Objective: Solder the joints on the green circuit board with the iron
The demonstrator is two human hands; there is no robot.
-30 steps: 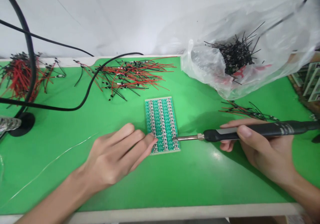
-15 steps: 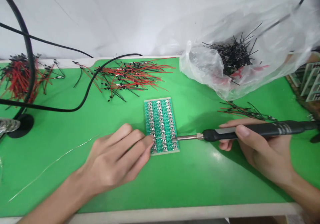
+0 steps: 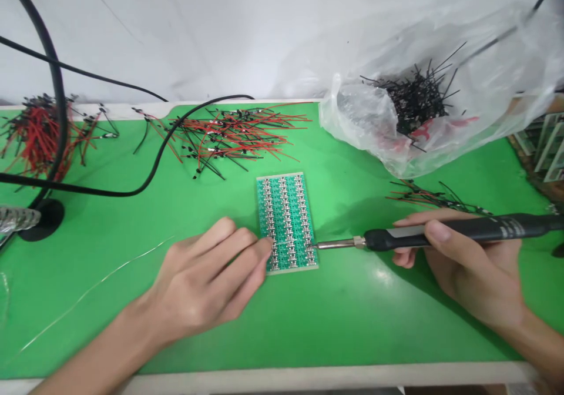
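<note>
A green circuit board panel point(image 3: 277, 207) with three columns of small silvery parts lies flat on the green mat. Thin solder wire point(image 3: 103, 280) is pinched in my left hand point(image 3: 211, 277); its short end reaches over the lower part of the board, and its long tail trails off to the left. Those fingertips rest by the board's left edge. Held like a pen, a black soldering iron point(image 3: 458, 230) lies in my closed right hand point(image 3: 476, 271). The iron's metal tip meets the board near its lower right edge; whether it touches the solder I cannot tell.
Red and black wire leads lie in a left pile point(image 3: 37, 136), a middle pile point(image 3: 238, 130) and a small group point(image 3: 432, 195) at right. A clear plastic bag point(image 3: 365, 119) holds black leads. A black cable point(image 3: 154, 166) crosses the mat point(image 3: 352, 318).
The iron's tip has shifted slightly right, towards the board's right edge. My left hand keeps its pinch on the solder wire. The whole view has drifted a little.
</note>
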